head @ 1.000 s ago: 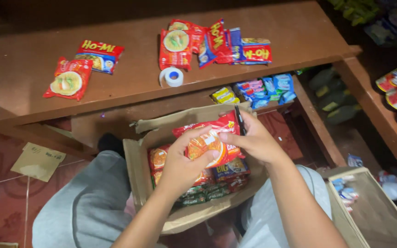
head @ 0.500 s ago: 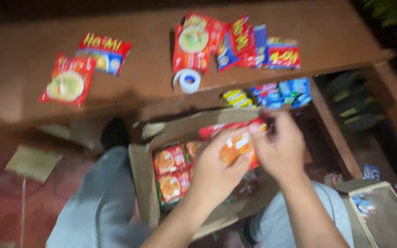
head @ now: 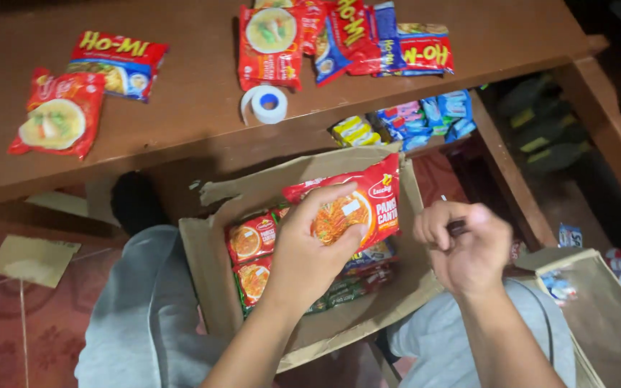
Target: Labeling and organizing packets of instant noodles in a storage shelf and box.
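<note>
My left hand (head: 309, 253) grips a red noodle packet (head: 366, 203) and holds it tilted above an open cardboard box (head: 206, 251) that rests on my lap. Several more noodle packets (head: 251, 239) lie stacked inside the box. To the right of the box, my right hand (head: 468, 250) is curled around a thin dark pen-like thing (head: 457, 228), most of it hidden by the fingers.
A brown wooden table (head: 195, 122) carries two noodle packets (head: 80, 93) at the left, a pile of packets (head: 339, 36) at the top middle and a white tape roll (head: 266, 103). Blue and yellow packets (head: 418, 118) sit under the table. Another cardboard box (head: 605, 316) stands at lower right.
My right hand has let go of the red packet and drawn away to the right. My left hand now holds the packet alone, slightly higher over the box.
</note>
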